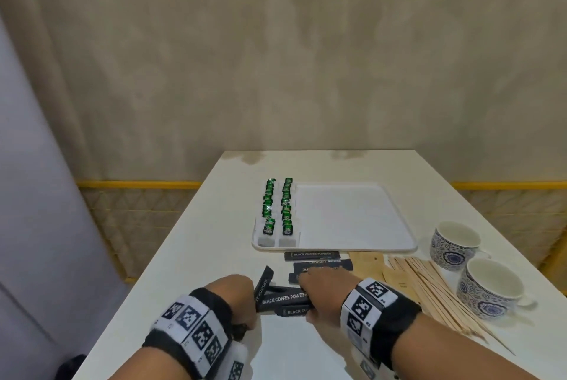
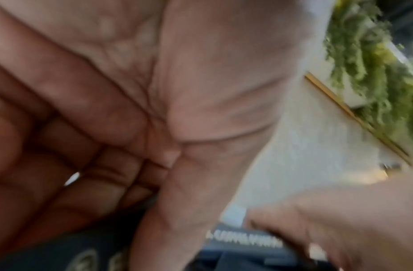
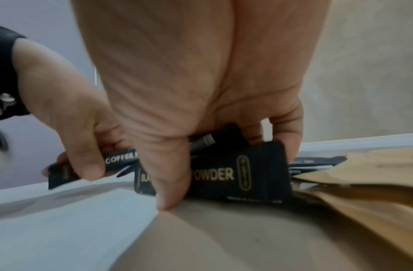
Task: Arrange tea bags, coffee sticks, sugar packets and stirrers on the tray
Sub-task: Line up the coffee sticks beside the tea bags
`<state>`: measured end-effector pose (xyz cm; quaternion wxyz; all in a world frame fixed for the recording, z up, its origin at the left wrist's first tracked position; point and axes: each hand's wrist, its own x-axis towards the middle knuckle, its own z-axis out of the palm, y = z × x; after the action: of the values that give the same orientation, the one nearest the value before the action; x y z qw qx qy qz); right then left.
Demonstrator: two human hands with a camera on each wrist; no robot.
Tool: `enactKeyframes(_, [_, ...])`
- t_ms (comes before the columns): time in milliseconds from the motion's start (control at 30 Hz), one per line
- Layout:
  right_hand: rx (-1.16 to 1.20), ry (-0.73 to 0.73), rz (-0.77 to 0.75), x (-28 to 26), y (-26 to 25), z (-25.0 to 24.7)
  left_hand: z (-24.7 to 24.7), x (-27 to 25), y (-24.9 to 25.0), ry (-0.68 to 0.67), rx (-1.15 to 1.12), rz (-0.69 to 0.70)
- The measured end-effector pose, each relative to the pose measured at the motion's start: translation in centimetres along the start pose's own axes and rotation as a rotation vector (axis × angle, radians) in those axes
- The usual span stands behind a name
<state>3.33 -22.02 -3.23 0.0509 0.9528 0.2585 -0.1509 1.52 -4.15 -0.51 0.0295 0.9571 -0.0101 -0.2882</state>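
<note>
A bundle of coffee sticks (image 1: 283,300) is gripped at one end by the left hand (image 1: 234,296) and pinched at the other by the right hand (image 1: 322,287), evidently to square them before placing. Beyond both hands, the tray (image 1: 352,217) carries only tea bags (image 1: 277,211); right of the right hand, stirrers (image 1: 435,287) are left on the table (image 1: 190,257).

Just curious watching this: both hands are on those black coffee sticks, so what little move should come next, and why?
Probably square the coffee sticks held by the left hand and right hand, then carry them to the tray: only tea bags fill its left side.
</note>
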Motion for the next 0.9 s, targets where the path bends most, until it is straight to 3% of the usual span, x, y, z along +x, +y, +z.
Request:
enactKeyframes(133, [0.031, -0.008, 0.004, 0.0, 0.5, 0.0, -1.4, 0.4, -1.9, 0.008, -0.206, 0.145])
enactKeyframes(300, [0.005, -0.011, 0.028, -0.1, 0.7, -0.1, -2.2, 1.4, -1.1, 0.185, 0.011, 0.239])
enactKeyframes(400, [-0.013, 0.143, 0.048, -0.7, 0.8, -0.5, -2.0, 2.5, -0.2, 0.159, 0.139, 0.207])
enactKeyframes(500, [-0.078, 0.251, -0.052, -0.8, 0.8, -0.7, -1.8, 3.2, 1.0, 0.104, 0.213, 0.226])
enactKeyframes(600, [-0.096, 0.213, -0.135, -0.2, 0.4, -0.4, -1.5, 3.8, 1.8, 0.098, 0.237, 0.249])
enactKeyframes(800, [-0.065, 0.070, -0.093, 0.1, 0.0, -0.6, -2.3, 2.2, 0.9, 0.087, 0.012, 0.218])
enactKeyframes(900, [-0.025, -0.012, -0.052, 0.2, 0.6, -0.9, -1.8, 0.7, 0.3, -0.019, 0.187, 0.173])
